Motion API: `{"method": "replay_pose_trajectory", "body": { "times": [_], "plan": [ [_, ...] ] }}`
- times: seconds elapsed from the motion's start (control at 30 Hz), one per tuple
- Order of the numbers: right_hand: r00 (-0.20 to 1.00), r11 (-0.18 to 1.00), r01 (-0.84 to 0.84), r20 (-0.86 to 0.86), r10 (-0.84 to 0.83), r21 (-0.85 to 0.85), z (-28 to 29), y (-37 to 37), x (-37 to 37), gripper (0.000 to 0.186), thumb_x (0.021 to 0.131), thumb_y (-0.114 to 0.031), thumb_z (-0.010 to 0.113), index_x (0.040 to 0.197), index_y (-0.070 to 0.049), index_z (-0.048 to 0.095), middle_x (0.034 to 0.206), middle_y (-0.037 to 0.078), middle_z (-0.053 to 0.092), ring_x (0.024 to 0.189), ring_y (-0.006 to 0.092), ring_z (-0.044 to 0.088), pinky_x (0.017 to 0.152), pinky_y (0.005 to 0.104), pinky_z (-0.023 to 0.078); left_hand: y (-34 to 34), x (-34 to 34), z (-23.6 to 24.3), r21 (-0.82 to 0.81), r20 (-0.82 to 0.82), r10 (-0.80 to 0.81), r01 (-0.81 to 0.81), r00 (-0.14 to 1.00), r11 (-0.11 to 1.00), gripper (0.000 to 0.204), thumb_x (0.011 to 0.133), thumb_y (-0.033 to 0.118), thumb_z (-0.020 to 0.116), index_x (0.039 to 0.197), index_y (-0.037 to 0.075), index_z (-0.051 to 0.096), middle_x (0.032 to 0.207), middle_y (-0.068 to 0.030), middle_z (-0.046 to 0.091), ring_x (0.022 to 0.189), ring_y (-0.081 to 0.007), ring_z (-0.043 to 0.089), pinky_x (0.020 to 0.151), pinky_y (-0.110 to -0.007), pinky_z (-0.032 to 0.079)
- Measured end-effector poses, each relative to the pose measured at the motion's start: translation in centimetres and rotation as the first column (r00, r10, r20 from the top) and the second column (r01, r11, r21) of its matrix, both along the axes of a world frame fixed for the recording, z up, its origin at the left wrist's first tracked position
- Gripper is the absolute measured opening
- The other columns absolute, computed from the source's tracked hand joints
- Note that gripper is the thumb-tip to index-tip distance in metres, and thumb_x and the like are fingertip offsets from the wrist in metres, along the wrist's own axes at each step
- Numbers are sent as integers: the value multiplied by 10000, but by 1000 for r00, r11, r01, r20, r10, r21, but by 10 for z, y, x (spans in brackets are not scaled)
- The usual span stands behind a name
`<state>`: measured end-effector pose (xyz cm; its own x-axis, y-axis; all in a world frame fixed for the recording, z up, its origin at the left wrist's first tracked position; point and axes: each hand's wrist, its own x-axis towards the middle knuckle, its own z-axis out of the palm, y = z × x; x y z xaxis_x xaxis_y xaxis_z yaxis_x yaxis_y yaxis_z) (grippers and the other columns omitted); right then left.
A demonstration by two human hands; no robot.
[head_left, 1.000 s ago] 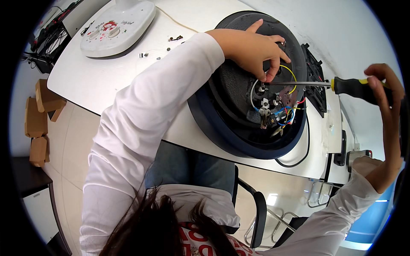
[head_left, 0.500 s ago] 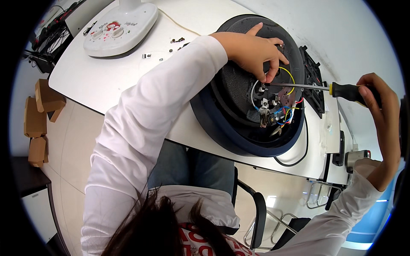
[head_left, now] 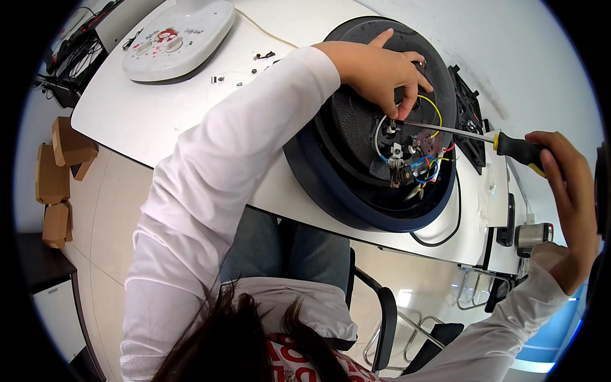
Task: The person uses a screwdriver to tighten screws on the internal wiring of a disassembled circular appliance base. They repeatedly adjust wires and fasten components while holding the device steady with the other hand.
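Note:
A round dark blue and black appliance base (head_left: pixel 305 175) lies on the table with its wired underside facing up. Colored wires (head_left: pixel 425 170) and small metal terminals (head_left: pixel 396 153) sit in its opening. My right hand (head_left: pixel 565 167) grips the black handle of a screwdriver (head_left: pixel 519 149). The long shaft reaches left, its tip against a small part by my left fingertips. Across the black underside lies my left hand (head_left: pixel 388 76), thumb and index finger pinched on something small beside the tip. What they pinch is mostly hidden; the other fingers are spread on the surface.
A white fan base (head_left: pixel 181 41) with knobs stands at the table's far left. Small loose metal parts (head_left: pixel 217 79) lie beside it. Behind the appliance, a black plastic frame (head_left: pixel 468 118) leans near the wall. Cardboard boxes (head_left: pixel 52 181) stand on the floor at left.
The screwdriver's handle end has dropped, so the shaft slopes down to the right more. My right hand has moved lower with its fingers shifted on the handle. My left hand stays nearly in place.

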<state>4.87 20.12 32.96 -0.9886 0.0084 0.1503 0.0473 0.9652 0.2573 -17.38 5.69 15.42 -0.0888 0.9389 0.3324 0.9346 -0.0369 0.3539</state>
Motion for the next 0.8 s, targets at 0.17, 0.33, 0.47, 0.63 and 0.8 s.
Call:
{"method": "replay_pose_trajectory", "body": {
  "times": [0.17, 0.33, 0.47, 0.63, 0.8],
  "plan": [
    [992, 991, -49, 126, 33, 125, 4, -9, -7, 339, 688, 96, 677, 996, -7, 578, 966, 122, 545, 926, 287, 627, 841, 351, 520, 1, -2, 0, -3, -5, -6, 6, 1000, 1000, 33, 718, 169, 683, 706, 198, 672, 1391, 20, 475, 1420, -260, 164, 1072, -629, -51],
    [995, 995, -23, 95, 14, 97, 2, -11, -7, 441, 594, 168, 689, 970, -33, 578, 978, 126, 540, 943, 297, 631, 855, 382, 527, 1, -3, 0, -16, -10, -12, 11, 1000, 1000, 29, 720, 172, 676, 707, 198, 671, 1401, 18, 465, 1422, -264, 155, 1065, -638, -53],
    [994, 999, -13, 110, 9, 30, 5, -15, -6, 307, 732, 99, 625, 1005, -32, 577, 999, 132, 552, 916, 265, 622, 811, 337, 519, 1, -2, 3, -41, -9, -16, 15, 1000, 999, 41, 704, 168, 687, 720, 200, 668, 1409, 14, 456, 1424, -262, 145, 1069, -633, -58],
    [992, 994, -91, 94, 85, 62, 12, -14, -13, 206, 924, -85, 492, 1098, 12, 546, 1060, 135, 534, 954, 214, 584, 840, 272, 465, -1, -2, 2, -47, -6, -22, 22, 1000, 999, 89, 685, 164, 712, 743, 204, 657, 1421, 10, 439, 1430, -254, 108, 1078, -623, -67],
    [981, 951, -192, 60, 183, 242, 21, -13, -20, 320, 893, -109, 559, 1205, -56, 509, 1185, 105, 518, 1066, 212, 567, 989, 298, 441, -2, -3, 2, -47, -4, -27, 27, 1000, 999, 108, 679, 175, 730, 747, 206, 652, 1422, 8, 436, 1432, -257, 90, 1078, -624, -75]
  ]
}}
